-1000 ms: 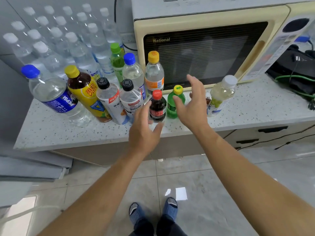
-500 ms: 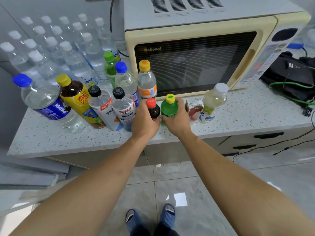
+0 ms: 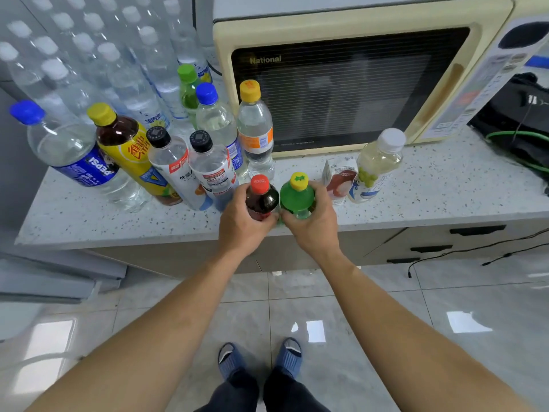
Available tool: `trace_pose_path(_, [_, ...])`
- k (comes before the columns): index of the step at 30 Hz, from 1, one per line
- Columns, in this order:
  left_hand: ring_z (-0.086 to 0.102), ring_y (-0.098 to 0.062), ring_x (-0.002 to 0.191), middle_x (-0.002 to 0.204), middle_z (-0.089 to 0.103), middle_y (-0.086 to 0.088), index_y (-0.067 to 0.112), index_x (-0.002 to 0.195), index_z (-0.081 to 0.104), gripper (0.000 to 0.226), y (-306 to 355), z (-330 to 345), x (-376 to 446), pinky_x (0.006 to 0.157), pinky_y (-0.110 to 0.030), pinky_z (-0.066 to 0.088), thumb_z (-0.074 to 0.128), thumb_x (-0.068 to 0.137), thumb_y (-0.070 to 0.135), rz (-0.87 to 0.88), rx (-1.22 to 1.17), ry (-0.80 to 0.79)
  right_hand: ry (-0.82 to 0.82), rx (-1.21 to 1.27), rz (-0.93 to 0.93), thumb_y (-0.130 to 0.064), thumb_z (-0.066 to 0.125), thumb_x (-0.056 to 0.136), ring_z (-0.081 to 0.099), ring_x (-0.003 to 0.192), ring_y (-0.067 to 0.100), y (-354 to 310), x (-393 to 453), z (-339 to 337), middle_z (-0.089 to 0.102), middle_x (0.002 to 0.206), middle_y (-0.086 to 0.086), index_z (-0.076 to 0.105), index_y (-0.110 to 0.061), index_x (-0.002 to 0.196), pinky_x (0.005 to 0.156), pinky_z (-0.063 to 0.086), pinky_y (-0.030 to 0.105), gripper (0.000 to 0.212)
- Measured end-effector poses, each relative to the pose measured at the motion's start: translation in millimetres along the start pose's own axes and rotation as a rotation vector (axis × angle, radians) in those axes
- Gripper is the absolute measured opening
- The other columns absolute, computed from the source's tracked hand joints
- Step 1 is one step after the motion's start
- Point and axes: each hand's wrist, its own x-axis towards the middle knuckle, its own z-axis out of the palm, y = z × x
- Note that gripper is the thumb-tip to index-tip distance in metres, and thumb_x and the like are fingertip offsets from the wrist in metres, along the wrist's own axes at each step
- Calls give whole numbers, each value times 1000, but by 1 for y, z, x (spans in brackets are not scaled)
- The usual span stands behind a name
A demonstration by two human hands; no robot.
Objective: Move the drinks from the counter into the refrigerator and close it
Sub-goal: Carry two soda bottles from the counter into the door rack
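Left hand (image 3: 241, 226) clamped round small dark red-capped cola bottle (image 3: 260, 197), right hand (image 3: 312, 226) round small green yellow-capped bottle (image 3: 297, 195), lower bodies hidden by fingers, speckled white counter (image 3: 430, 197) edge beneath.

Both arms extended forward and slightly inward, forearms bare, converging at the counter edge. Left hand (image 3: 243, 226) curled, knuckles up, fingers wrapped round the dark cola bottle (image 3: 260, 200) below its red cap. Right hand (image 3: 315, 226) curled the same way, gripping the green bottle (image 3: 297, 197) below its yellow cap. Hands side by side, thumbs nearly touching between the two bottles. Wrists roughly level, palms facing each other. Feet in blue slippers visible below, standing together
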Motion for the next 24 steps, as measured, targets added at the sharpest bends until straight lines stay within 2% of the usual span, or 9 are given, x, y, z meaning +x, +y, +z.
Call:
trace_pose_path(4, [54, 27, 84, 92, 61, 33, 42, 109, 52, 53, -10, -1, -6, 63, 4, 37, 86, 69, 42, -100, -98, -22, -17, 31, 10, -25, 86, 75, 60, 103, 11, 5, 2, 0, 63, 115, -2, 53, -20, 123, 88, 47, 16, 59])
trace_pose_path(6, [58, 20, 90, 96, 64, 31, 44, 108, 55, 54, -14, -4, -14, 72, -1, 41, 86, 64, 47, -144, -149, 7, 7, 30, 7, -26, 86, 74, 58, 99, 4, 6, -1, 2, 62, 111, -7, 53, -23, 120, 83, 42, 8, 57])
trace_pose_path(8, [63, 10, 95, 98, 68, 26, 50, 101, 59, 49, -20, -8, -26, 81, -13, 48, 84, 59, 51, -209, -234, 32, 25, 47, 11, -26, 86, 73, 55, 94, -4, 6, -8, 6, 61, 104, -17, 54, -26, 117, 80, 39, 4, 54])
trace_pose_path(10, [66, 7, 90, 94, 71, 26, 55, 94, 60, 45, -28, -16, -43, 74, -10, 50, 82, 56, 52, -270, -350, 45, 17, 83, 31, -27, 86, 73, 57, 91, -3, 7, -21, 12, 61, 100, -19, 56, -24, 115, 80, 43, 7, 52])
trace_pose_path(12, [67, 7, 86, 93, 71, 27, 49, 97, 62, 46, -37, -32, -61, 65, -5, 48, 83, 56, 49, -303, -439, 56, -13, 99, 36, -26, 86, 73, 59, 89, 0, 6, -38, 22, 63, 98, -16, 59, -20, 116, 80, 46, 12, 52])
trace_pose_path(16, [68, 5, 85, 94, 74, 19, 39, 103, 67, 46, -58, -77, -98, 65, -3, 46, 82, 61, 51, -321, -442, 85, -127, 102, 59, -25, 87, 71, 60, 86, -5, -1, -76, 52, 64, 92, -21, 58, -25, 115, 75, 45, 6, 52])
trace_pose_path(19, [68, 3, 88, 96, 73, 19, 47, 100, 67, 39, -80, -116, -127, 67, -5, 49, 82, 63, 48, -322, -417, 124, -214, 94, 46, -25, 88, 69, 60, 85, -6, -13, -104, 83, 65, 90, -23, 58, -27, 110, 72, 43, 4, 50])
trace_pose_path(22, [69, -2, 89, 98, 73, 12, 34, 108, 67, 49, -104, -156, -161, 72, -15, 54, 81, 62, 49, -363, -403, 211, -310, 79, 18, -30, 87, 68, 63, 85, -1, -34, -135, 119, 66, 92, -20, 59, -29, 108, 72, 46, 9, 50])
trace_pose_path(24, [69, 0, 84, 93, 74, 13, 29, 104, 69, 47, -121, -186, -187, 66, -11, 52, 81, 61, 44, -405, -423, 316, -367, 83, -13, -31, 87, 68, 64, 84, -3, -52, -161, 146, 66, 93, -25, 57, -35, 107, 70, 45, 5, 50])
